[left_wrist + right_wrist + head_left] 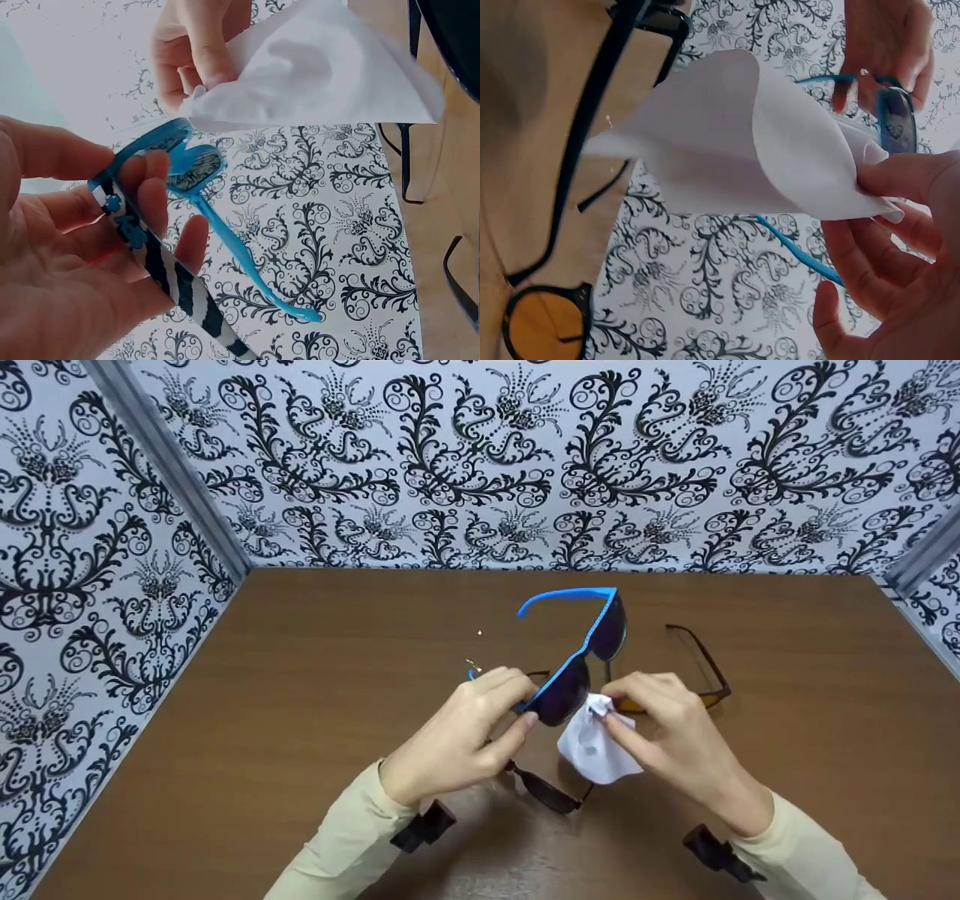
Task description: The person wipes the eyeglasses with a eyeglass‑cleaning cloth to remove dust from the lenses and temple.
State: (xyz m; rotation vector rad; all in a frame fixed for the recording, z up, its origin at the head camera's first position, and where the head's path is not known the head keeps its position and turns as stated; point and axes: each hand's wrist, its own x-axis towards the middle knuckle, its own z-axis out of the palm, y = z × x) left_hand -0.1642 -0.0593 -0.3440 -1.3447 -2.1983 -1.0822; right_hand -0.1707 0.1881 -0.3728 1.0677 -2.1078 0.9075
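Observation:
A pair of blue-framed sunglasses (574, 660) with dark lenses is held up above the table by my left hand (469, 731). The thumb and fingers pinch the frame at one end, by the hinge. In the left wrist view, the temple (176, 281) near that hand has a black-and-white striped pattern, and the far temple is plain blue. My right hand (679, 735) pinches a white cloth (596, 746) between thumb and fingers, close to the lower lens. Most of the cloth hangs loose below the fingertips. Whether it touches the lens I cannot tell.
Dark-lensed sunglasses (547, 791) lie on the brown table (337, 660) below the hands. Glasses with a dark frame and orange lenses (547, 326) lie to the right, partly behind the right hand. Patterned walls (487, 457) border the table's back and sides.

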